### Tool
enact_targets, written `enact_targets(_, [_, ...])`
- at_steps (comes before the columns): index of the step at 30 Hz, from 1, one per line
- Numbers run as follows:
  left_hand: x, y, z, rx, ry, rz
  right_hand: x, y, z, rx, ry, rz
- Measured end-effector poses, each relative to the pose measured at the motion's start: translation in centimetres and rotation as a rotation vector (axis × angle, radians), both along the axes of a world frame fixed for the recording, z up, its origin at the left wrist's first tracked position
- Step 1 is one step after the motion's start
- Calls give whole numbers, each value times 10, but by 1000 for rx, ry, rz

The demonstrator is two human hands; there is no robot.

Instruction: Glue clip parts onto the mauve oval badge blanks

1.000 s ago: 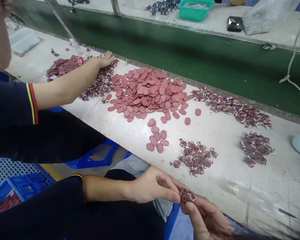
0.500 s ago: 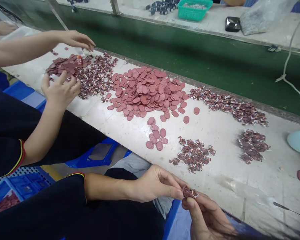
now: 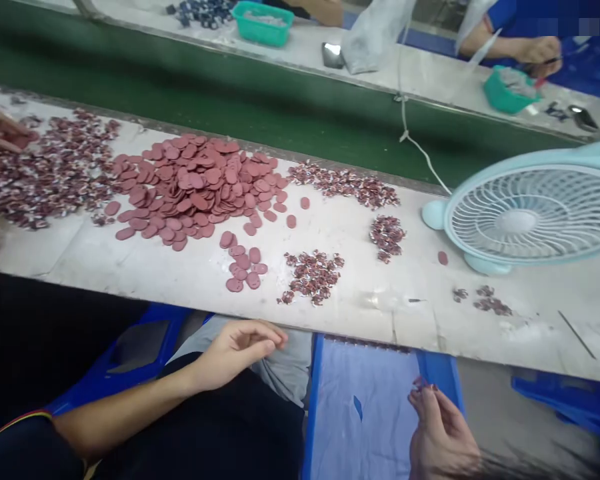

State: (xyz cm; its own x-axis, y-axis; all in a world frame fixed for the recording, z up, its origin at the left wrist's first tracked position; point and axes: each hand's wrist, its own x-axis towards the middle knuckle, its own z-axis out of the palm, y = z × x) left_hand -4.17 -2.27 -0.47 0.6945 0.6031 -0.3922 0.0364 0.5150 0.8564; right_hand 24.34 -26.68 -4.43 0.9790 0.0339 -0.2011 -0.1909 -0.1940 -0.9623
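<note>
Pinching a small maroon piece at the tips of its raised fingers, the right hand sits lowest in the head view, palm turned toward the person, over a blue bin below the tabletop's near edge. Well apart to the left, the left hand rests over the lap with its forearm running down and left; its fingers curl loosely inward, thumb against the forefinger, and nothing shows between them. Beyond both hands, on the worn white tabletop, lies a small heap of dark maroon pieces with pale bits, and just beside it on the left a little cluster of pink oval discs. Farther back spreads the large pile of pink oval discs, with a broad scatter of the dark pieces to its left, where another person's hand reaches in from the frame edge. More dark pieces lie in a strip near the tabletop's far edge. A pale blue desk fan stands at the right. Past a green conveyor belt, a second tabletop carries a teal basket and a clear plastic bag.
</note>
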Motion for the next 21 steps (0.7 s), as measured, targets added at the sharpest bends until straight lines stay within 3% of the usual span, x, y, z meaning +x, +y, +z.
enact_targets(3, [-17,10,-4,104,140,19,57,-28,-36,-126,20,-35])
enact_targets(8, [-37,19,2,236,231,73,110,-25,-74,-325,80,127])
enact_targets(13, [-51,17,7,257,271,176,114,-16,-80,-407,4,166])
enact_targets(21, [-53,10,10,243,290,169,119,-9,-82,-436,-113,156])
